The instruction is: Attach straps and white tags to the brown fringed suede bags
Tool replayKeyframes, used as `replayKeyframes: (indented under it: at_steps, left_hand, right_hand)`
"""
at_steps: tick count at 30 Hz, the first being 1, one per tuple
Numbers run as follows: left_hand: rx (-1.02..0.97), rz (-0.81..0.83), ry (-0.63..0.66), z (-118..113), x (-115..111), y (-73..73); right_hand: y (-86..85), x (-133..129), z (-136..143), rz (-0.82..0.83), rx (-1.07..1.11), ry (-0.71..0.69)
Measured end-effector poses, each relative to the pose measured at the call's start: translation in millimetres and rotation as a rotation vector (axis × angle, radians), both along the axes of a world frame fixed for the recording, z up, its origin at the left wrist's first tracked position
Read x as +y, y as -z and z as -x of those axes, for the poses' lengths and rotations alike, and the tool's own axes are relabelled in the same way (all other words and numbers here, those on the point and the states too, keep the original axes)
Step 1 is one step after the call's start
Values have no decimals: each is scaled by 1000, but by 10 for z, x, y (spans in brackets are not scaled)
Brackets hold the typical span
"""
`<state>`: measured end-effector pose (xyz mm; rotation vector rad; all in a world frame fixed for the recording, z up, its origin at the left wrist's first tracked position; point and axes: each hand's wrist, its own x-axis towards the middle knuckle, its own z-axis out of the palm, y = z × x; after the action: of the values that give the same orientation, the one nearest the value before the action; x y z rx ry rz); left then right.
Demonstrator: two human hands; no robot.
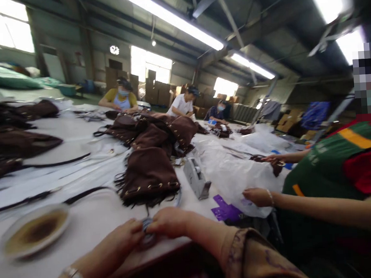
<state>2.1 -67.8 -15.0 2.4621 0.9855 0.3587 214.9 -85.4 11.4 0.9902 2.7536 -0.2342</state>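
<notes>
Workshop desk with a small grey object held between two hands

Beneath long ceiling lights [178,22], a broad desk [96,222] covered in white carries brown bags, straps and plastic sheeting. At the near edge, the left hand [124,237] and the right hand [170,221] meet over a small grey object [146,224], rounded in outline and blurred; its exact kind cannot be told. Relative to the grip, the object lies in the narrow gap between the two sets of fingertips: the left fingers close on one side of it, the right thumb and fingers on the other. Each grip is pinched nearly closed, with only the object's thickness between; its lower part shows below the fingers, over the desk's edge.

Just beyond the hands lies a brown bag [150,172] with a row of metal studs and a fringe, in front of a heap of similar bags [161,130]. To its right stands a grey dispenser [194,178], near a purple piece [226,210] and clear plastic sheeting [234,173]. To the left, a dark strap [86,194] runs beside a white dish [49,241] with brown contents. At right, a co-worker [326,176] in a green apron handles the sheeting; three other people work at the far side.
</notes>
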Motion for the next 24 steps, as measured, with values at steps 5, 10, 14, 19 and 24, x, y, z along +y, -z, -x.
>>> replayKeyframes:
  at_steps: [5,10,14,19,24]
  left_hand:
    - [175,-156,177,83,-212,-163]
    - [192,-264,-56,-74,-448,33]
    - [97,-316,-32,-91,-422,196]
    - [54,-310,215,37,-182,143]
    - [83,-284,154,-12,-245,24]
  right_hand:
    - [241,-128,9,-12,166,121]
    - [382,-274,49,-59,222,200]
    - [331,-294,-42,-72,252,130]
    - [228,-182,-147,-205,113,-8]
    - [300,-136,-81,-259,183,14]
